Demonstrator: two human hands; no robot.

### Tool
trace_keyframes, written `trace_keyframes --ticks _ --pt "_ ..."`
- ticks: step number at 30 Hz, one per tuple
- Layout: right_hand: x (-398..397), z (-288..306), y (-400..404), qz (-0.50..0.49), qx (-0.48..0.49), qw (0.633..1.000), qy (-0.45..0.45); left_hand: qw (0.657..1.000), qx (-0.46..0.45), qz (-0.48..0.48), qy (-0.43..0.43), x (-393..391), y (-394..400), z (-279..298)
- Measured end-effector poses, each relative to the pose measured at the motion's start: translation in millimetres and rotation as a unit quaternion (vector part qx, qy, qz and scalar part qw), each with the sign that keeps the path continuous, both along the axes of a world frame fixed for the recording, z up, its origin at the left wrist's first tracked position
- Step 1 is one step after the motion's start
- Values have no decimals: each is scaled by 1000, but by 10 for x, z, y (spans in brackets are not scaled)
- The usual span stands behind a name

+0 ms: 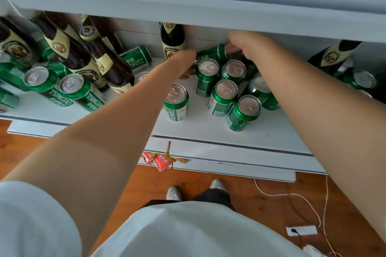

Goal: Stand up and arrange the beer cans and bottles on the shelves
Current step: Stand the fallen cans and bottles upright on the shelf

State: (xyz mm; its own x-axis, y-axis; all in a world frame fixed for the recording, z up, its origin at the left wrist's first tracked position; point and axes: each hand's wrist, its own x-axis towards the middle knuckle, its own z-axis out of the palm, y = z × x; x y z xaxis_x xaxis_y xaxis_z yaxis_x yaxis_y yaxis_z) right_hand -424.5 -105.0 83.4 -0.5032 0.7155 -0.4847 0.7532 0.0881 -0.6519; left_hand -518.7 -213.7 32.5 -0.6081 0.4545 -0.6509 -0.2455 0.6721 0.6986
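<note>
A green beer can (213, 52) lies tilted at the back of the white shelf (208, 129), just under the shelf above. My right hand (244, 46) grips its right end with curled fingers. My left hand (186, 58) is at its left end, fingers curled below and largely hidden behind the wrist. In front of this can stand several upright green cans (226, 98). One more upright can (176, 102) stands apart, to their left. A brown bottle (172, 41) stands upright behind my left hand.
At the left, several brown bottles (104, 58) lean over green cans (71, 92), and another can (136, 58) lies on its side. A bottle (332, 56) and cans (363, 80) sit at the right. Red packets (161, 159) hang below the shelf. White cables (292, 195) cross the wooden floor.
</note>
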Motion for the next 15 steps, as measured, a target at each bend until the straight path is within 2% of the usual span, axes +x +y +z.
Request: trace_keyframes --ticks 7,10,13,14,15 --pt "-59 -29 -127 178 94 979 18 995 -36 -85 23 29 -44 -99" --pt "-10 -122 -129 198 130 971 43 996 -21 -74 54 -39 -58 -103" --pt "37 -129 -143 218 140 964 59 999 20 -8 41 -107 -83 -93" --pt "47 -124 -155 221 149 962 61 997 10 -31 66 -109 -112 -11" --pt "60 -120 -170 220 161 960 63 986 -19 -105 129 -75 -148 26"
